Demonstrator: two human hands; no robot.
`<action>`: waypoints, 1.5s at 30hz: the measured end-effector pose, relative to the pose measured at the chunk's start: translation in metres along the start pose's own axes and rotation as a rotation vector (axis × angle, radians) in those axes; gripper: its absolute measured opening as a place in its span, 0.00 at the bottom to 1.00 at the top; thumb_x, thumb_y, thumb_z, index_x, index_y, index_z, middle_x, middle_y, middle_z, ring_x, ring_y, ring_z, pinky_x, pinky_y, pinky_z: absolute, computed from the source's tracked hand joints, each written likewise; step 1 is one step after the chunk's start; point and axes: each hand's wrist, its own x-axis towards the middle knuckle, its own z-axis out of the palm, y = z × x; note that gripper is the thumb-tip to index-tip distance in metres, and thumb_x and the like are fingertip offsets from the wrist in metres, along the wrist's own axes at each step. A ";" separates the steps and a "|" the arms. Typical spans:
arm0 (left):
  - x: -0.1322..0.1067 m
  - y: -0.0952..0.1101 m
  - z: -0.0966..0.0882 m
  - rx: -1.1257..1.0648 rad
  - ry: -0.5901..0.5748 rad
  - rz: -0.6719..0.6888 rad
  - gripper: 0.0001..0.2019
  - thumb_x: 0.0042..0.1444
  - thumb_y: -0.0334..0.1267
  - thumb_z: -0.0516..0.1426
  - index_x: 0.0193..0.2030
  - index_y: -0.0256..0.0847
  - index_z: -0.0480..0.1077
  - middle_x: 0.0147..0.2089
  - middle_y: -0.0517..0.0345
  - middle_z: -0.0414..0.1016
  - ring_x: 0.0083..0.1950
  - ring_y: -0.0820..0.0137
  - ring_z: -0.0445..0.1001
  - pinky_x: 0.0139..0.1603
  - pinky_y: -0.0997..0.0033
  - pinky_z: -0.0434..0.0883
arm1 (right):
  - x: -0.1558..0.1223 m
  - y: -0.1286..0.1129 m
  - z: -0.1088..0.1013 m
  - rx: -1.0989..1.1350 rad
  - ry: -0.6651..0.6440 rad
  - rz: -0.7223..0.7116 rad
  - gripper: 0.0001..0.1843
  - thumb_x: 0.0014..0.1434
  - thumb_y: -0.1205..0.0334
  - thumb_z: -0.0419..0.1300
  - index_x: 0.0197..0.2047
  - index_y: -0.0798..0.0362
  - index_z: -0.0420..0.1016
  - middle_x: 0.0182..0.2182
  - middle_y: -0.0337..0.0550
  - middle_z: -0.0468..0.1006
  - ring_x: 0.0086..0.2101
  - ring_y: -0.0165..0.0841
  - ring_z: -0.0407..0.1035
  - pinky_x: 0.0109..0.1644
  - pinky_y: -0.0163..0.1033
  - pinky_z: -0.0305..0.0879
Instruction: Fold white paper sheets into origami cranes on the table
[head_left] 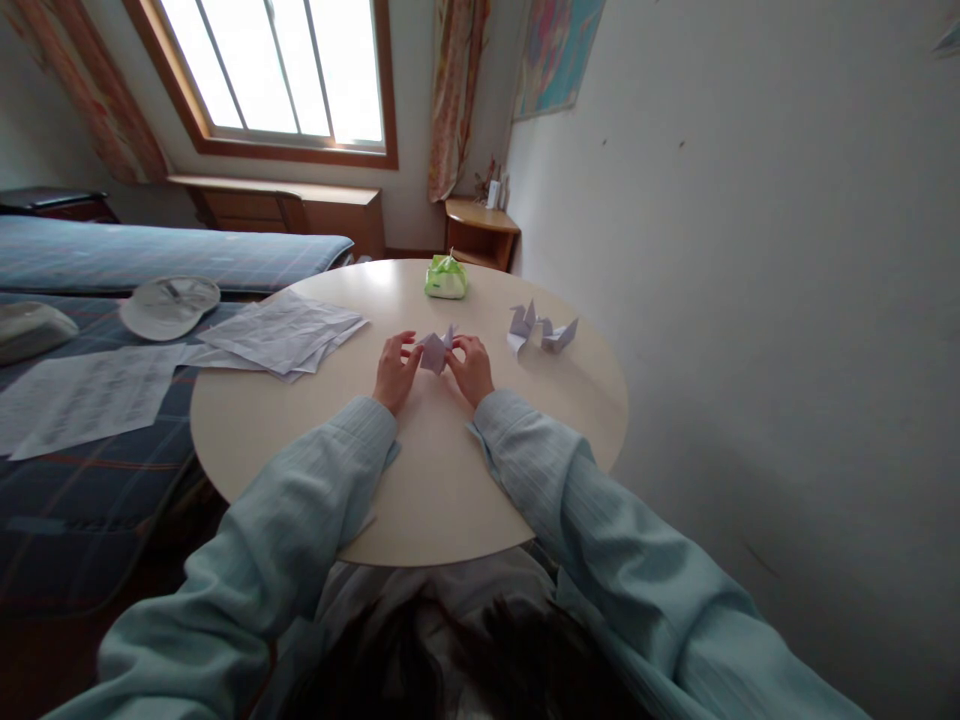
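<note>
A small folded piece of pale paper (436, 351) is held just above the round beige table (315, 440), pinched from both sides. My left hand (395, 369) grips its left edge with closed fingers. My right hand (471, 367) pinches its right side. Both arms wear light blue sleeves. Two finished folded paper figures (540, 329) stand on the table to the right of my hands.
A stack of loose paper sheets (285, 335) lies at the table's left. A green tissue pack (446, 278) sits at the far edge. A bed with printed sheets (82, 395) and a white cap (169, 305) is on the left; a wall is close on the right.
</note>
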 end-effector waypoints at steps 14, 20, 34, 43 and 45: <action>-0.001 0.004 0.000 0.027 -0.053 0.018 0.07 0.50 0.38 0.55 0.35 0.38 0.69 0.40 0.54 0.68 0.35 0.73 0.69 0.34 0.73 0.69 | 0.000 0.002 0.002 -0.019 -0.057 -0.031 0.06 0.53 0.65 0.55 0.33 0.53 0.72 0.34 0.44 0.71 0.40 0.34 0.64 0.48 0.41 0.59; -0.002 0.004 -0.001 0.030 -0.076 0.043 0.04 0.48 0.35 0.55 0.30 0.38 0.69 0.37 0.55 0.67 0.36 0.72 0.68 0.31 0.75 0.68 | -0.001 0.000 0.002 -0.042 -0.089 0.008 0.05 0.52 0.65 0.56 0.33 0.54 0.72 0.35 0.45 0.71 0.40 0.34 0.64 0.47 0.39 0.59; 0.000 0.001 0.000 0.117 -0.048 0.016 0.02 0.48 0.33 0.54 0.27 0.38 0.67 0.33 0.56 0.67 0.35 0.71 0.67 0.38 0.69 0.66 | -0.001 -0.002 0.001 -0.090 -0.146 0.081 0.06 0.55 0.65 0.51 0.31 0.53 0.69 0.32 0.42 0.70 0.36 0.31 0.63 0.43 0.36 0.57; 0.001 0.000 0.000 0.146 -0.055 -0.014 0.02 0.48 0.32 0.54 0.27 0.38 0.66 0.32 0.56 0.69 0.34 0.71 0.68 0.38 0.69 0.66 | 0.000 0.000 0.003 -0.093 -0.131 0.072 0.06 0.54 0.66 0.51 0.30 0.54 0.68 0.30 0.41 0.70 0.33 0.30 0.62 0.40 0.35 0.56; 0.001 0.001 0.000 0.150 -0.061 -0.023 0.02 0.48 0.32 0.54 0.28 0.38 0.66 0.32 0.56 0.70 0.34 0.70 0.68 0.38 0.69 0.66 | 0.000 -0.001 0.003 -0.095 -0.132 0.077 0.06 0.54 0.66 0.51 0.29 0.54 0.68 0.30 0.41 0.70 0.33 0.30 0.62 0.39 0.35 0.56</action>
